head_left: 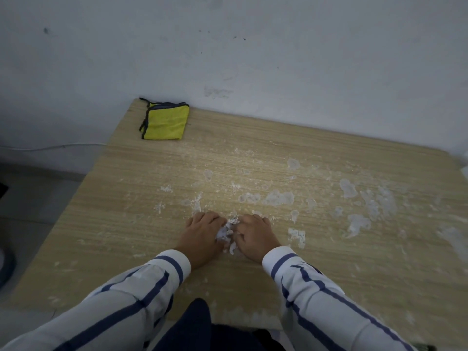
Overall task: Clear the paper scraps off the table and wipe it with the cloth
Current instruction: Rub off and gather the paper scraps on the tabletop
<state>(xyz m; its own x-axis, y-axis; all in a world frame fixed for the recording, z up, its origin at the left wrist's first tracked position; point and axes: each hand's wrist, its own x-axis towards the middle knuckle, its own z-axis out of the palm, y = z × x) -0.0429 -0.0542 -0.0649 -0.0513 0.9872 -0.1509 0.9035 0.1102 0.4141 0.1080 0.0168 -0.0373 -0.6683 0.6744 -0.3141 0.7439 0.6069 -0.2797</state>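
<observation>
— Where are we keeping our hands at this moment?

— We are holding both of them low on the table (121,224), near its front edge, a little left of the middle. Our left hand (202,238) and our right hand (255,236) are lying palm down, side by side, and they are closing on the paper scraps (226,233) from both sides. The fingers of each hand are bending round the small white heap and are grasping it between them.

— And the cloth (166,121), where are we seeing it?

— It is lying folded at the far left corner of the table, yellow with a dark border, well apart from our hands and touching nothing else.

— Is anything more showing on the wood?

— White stains (279,198) are spreading over the middle and the right part. Our striped sleeves (152,282) are covering both wrists.
</observation>
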